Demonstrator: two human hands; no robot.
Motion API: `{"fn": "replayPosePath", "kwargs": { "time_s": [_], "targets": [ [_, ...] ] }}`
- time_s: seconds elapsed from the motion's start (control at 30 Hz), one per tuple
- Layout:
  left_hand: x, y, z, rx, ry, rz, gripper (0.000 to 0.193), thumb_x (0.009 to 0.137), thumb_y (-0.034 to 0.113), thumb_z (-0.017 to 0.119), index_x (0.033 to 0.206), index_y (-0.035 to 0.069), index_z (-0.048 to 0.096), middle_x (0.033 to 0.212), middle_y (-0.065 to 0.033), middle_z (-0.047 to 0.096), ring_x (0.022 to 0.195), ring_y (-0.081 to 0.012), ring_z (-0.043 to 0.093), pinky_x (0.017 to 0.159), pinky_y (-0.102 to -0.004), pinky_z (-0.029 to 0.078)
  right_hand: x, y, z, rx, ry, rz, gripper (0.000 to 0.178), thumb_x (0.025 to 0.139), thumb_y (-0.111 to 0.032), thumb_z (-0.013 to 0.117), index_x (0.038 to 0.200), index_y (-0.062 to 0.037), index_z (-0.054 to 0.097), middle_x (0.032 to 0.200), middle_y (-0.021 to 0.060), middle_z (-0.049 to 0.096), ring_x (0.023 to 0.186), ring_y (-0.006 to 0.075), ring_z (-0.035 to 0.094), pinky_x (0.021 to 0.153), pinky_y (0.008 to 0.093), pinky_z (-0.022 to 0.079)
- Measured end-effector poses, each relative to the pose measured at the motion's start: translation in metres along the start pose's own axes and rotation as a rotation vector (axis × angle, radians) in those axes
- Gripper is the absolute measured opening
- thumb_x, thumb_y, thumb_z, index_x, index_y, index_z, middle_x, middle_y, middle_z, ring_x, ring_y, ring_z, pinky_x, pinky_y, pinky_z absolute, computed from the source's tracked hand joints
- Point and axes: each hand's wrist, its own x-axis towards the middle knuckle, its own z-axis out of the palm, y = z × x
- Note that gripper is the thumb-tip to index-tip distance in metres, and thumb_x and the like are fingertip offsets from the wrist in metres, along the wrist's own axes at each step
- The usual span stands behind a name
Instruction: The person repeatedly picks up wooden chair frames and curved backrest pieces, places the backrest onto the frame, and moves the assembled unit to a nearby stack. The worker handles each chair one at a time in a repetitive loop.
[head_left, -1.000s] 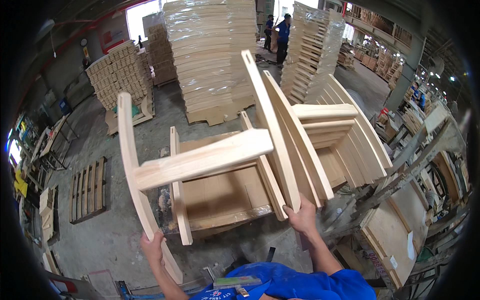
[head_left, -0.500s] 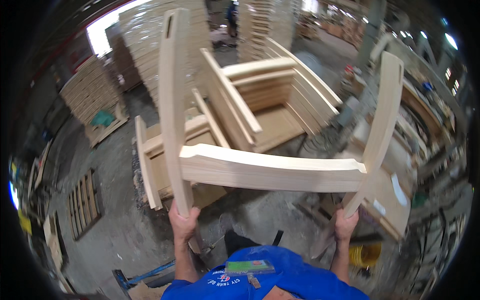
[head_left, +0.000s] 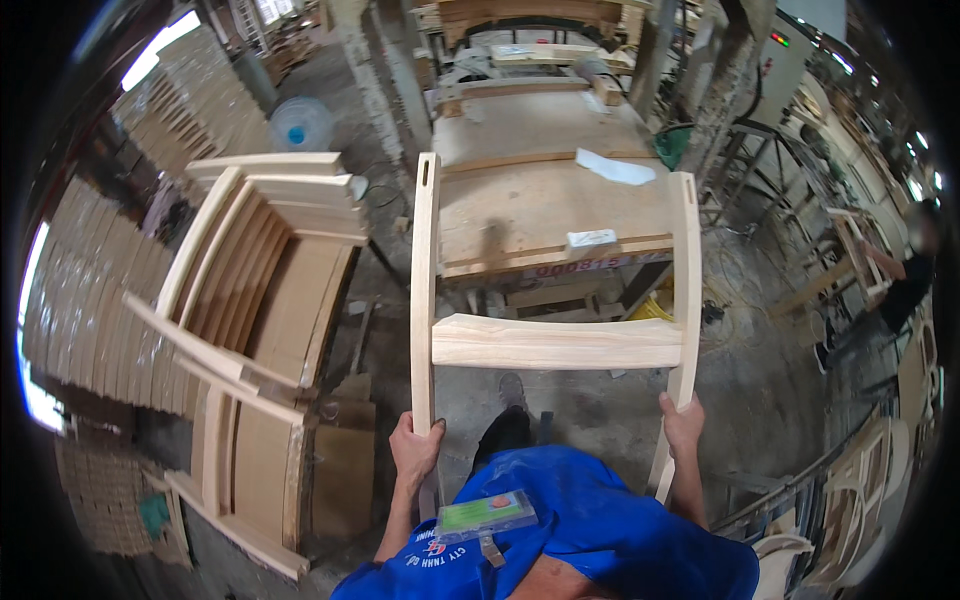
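Observation:
A pale wooden chair frame (head_left: 560,343), two long slotted legs joined by a curved crossrail, is held up in front of my body. My left hand (head_left: 416,445) is closed around its left leg below the rail. Lower on the right leg, my right hand (head_left: 682,425) grips in the same way. Beyond the frame stands a wooden workbench (head_left: 540,200), with a white curved piece (head_left: 615,167) and a small white slip (head_left: 591,239) on it. The upper parts of both legs overlap the bench in the picture.
At the left, several similar wooden frames are stacked on a pallet (head_left: 280,310), with wrapped wood stacks (head_left: 90,310) behind. A yellow bucket (head_left: 655,303) sits under the bench. Another person (head_left: 895,285) works at the far right. Curved wooden parts (head_left: 865,480) lie at lower right.
I have turned to the right with the chair frame still in both hands. The bench has come to the middle of the view, and the stacked frames have shifted left.

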Motion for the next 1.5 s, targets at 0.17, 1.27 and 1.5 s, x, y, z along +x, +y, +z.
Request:
{"fn": "replayPosePath", "kwargs": {
  "time_s": [0.17, 1.27, 1.5],
  "targets": [
    [0.071, 0.024, 0.053, 0.012, -0.12, -0.043, 0.044, 0.078, 0.035, 0.079, 0.097, -0.003, 0.068, 0.089, -0.0244, 0.073, 0.087, -0.037, 0.074, 0.08, -0.0451, 0.056, 0.06, -0.013, 0.009, -0.083, 0.043, -0.03, 0.039, 0.085, -0.026, 0.08, 0.112, 0.0004, 0.069, 0.099, 0.0169, 0.075, 0.093, 0.0285, 0.072, 0.085, 0.0416, 0.054],
    [0.189, 0.135, 0.221, 0.153, -0.044, -0.129, 0.05, 0.082, 0.032, 0.073, 0.117, -0.003, 0.062, 0.11, -0.0299, 0.071, 0.106, -0.0471, 0.069, 0.093, -0.051, 0.054, 0.374, -0.037, 0.09, -0.41, -0.292, -0.181, 0.067, 0.089, -0.046, 0.073, 0.135, 0.0007, 0.058, 0.126, 0.0281, 0.067, 0.122, 0.0419, 0.064, 0.105, 0.0468, 0.049],
    [0.135, 0.201, 0.26, 0.43, 0.155, 0.232, 0.047, 0.085, 0.024, 0.074, 0.121, -0.004, 0.061, 0.108, -0.03, 0.07, 0.108, -0.0475, 0.068, 0.094, -0.0521, 0.053, 0.31, 0.034, -0.012, -0.188, -0.425, 0.031, 0.065, 0.086, -0.05, 0.077, 0.13, -0.0045, 0.064, 0.114, 0.0233, 0.073, 0.108, 0.0349, 0.071, 0.096, 0.0452, 0.054]
  ]
}}
